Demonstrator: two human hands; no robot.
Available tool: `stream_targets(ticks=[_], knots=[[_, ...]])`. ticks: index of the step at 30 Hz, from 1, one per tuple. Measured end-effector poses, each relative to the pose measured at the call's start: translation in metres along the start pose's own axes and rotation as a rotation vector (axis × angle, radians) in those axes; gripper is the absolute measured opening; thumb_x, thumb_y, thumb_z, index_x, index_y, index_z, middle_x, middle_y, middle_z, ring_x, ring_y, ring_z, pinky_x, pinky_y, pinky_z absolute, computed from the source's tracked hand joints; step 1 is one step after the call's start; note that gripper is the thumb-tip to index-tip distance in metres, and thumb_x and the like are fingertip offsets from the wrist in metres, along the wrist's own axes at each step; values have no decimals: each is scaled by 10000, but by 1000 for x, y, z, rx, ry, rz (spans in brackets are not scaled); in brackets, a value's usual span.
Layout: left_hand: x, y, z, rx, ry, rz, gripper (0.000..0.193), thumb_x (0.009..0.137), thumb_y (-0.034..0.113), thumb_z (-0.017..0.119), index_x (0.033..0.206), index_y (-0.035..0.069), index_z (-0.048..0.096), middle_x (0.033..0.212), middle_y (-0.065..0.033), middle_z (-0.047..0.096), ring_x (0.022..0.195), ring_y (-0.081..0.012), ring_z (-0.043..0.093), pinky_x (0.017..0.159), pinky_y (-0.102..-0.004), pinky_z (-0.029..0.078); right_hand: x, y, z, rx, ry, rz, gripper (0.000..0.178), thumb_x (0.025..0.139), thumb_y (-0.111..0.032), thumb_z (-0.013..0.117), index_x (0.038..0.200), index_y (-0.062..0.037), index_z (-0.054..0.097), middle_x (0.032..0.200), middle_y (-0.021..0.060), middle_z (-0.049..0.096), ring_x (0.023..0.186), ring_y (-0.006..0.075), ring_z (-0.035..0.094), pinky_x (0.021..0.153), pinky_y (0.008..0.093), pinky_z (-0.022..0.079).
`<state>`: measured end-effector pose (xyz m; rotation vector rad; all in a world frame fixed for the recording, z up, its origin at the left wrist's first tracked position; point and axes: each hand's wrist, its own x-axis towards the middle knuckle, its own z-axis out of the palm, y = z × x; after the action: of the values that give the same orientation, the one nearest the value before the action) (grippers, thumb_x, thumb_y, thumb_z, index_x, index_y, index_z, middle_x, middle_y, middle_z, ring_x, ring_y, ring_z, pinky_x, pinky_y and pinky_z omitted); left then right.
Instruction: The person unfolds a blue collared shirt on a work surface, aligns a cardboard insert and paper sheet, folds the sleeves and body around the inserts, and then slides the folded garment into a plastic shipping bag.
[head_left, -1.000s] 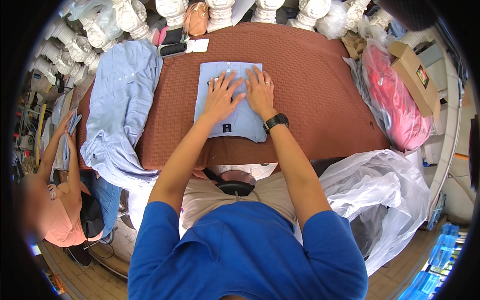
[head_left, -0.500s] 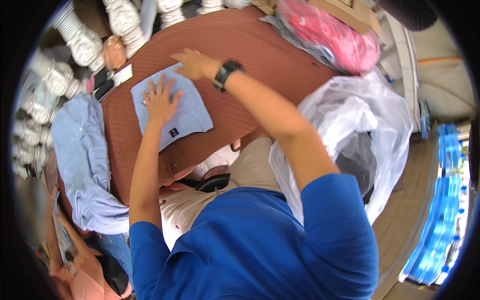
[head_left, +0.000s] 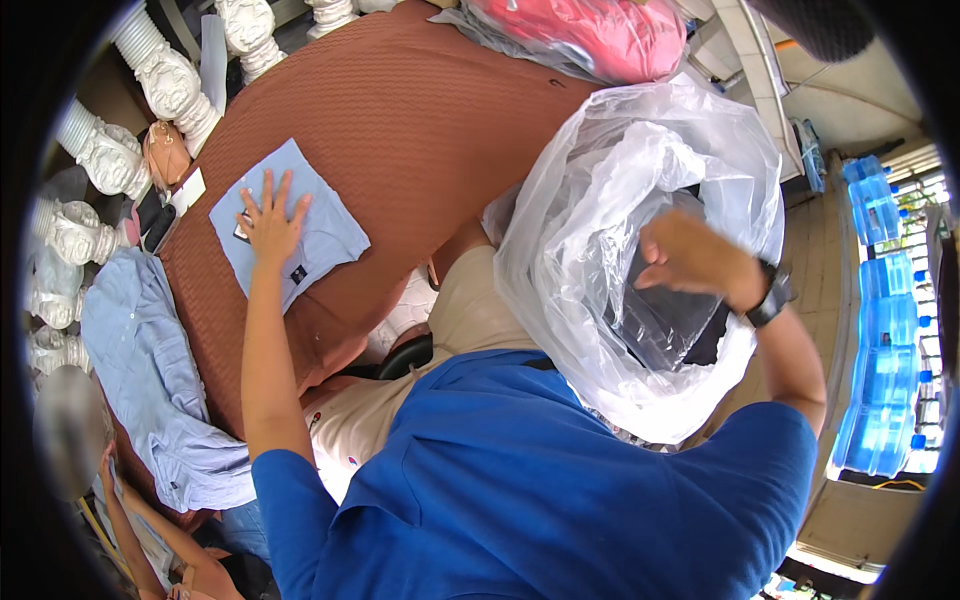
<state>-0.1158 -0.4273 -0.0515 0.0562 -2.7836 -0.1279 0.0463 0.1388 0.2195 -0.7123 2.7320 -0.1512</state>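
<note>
A folded light-blue garment (head_left: 325, 215) lies on the brown cloth-covered table (head_left: 420, 140). My left hand (head_left: 272, 225) rests flat on it with fingers spread. A small dark label shows near the garment's lower edge, and a tag sits partly under my fingers. To the right, my right hand (head_left: 690, 260), with a black watch on its wrist, is over the mouth of a large clear plastic bag (head_left: 560, 240). Motion blurs its fingers; they look bent, and whether they grip anything cannot be made out. Inside the bag are clear plastic packages (head_left: 665, 325).
Another light-blue garment (head_left: 145, 350) hangs over the table's left edge, near another person's arms (head_left: 150, 520). A phone (head_left: 158, 225) and a brown pouch (head_left: 165, 152) lie by white balusters (head_left: 170, 80). Pink plastic-wrapped goods (head_left: 600, 35) sit at the far side; blue water bottles (head_left: 885, 330) stand right.
My right hand has left the garment's far edge and swung right, over the plastic bag. My left hand remains flat on the folded garment. The whole view has shifted.
</note>
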Motion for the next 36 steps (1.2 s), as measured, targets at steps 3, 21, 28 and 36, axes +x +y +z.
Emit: stream_targets(ticks=[3, 21, 28, 36], knots=[[-4, 6, -14, -29, 111, 39, 651, 966, 618, 492, 1540, 332, 384, 1662, -13, 229, 1513, -469, 98, 1125, -743, 93, -9, -36, 55, 54, 100, 275, 451, 783, -337, 822, 950, -20, 547, 912, 144, 615, 962, 330, 591, 842, 392, 449], [-93, 198, -269, -1094, 189, 222, 534, 851, 261, 797, 1234, 14, 518, 1095, -137, 552, 987, -235, 571, 862, -364, 472, 178, -123, -32, 1477, 253, -137, 275, 990, -134, 620, 1185, 59, 593, 1067, 128, 663, 947, 206, 703, 812, 288, 596], [-37, 99, -257, -425, 381, 5, 472, 822, 240, 767, 1169, 22, 533, 1159, -163, 592, 1108, -356, 568, 894, -459, 461, 291, -229, -21, 1601, 4, -359, 330, 987, -106, 595, 1222, 125, 578, 1095, 167, 661, 929, 221, 676, 824, 297, 589], [-31, -18, -216, -248, 457, -183, 132, 898, 94, 660, 1004, 27, 616, 882, -133, 675, 782, -370, 649, 664, -426, 509, 349, -261, -26, 1326, -348, -477, 339, 999, -226, 612, 1153, 74, 647, 1056, 156, 696, 911, 217, 686, 831, 316, 593]])
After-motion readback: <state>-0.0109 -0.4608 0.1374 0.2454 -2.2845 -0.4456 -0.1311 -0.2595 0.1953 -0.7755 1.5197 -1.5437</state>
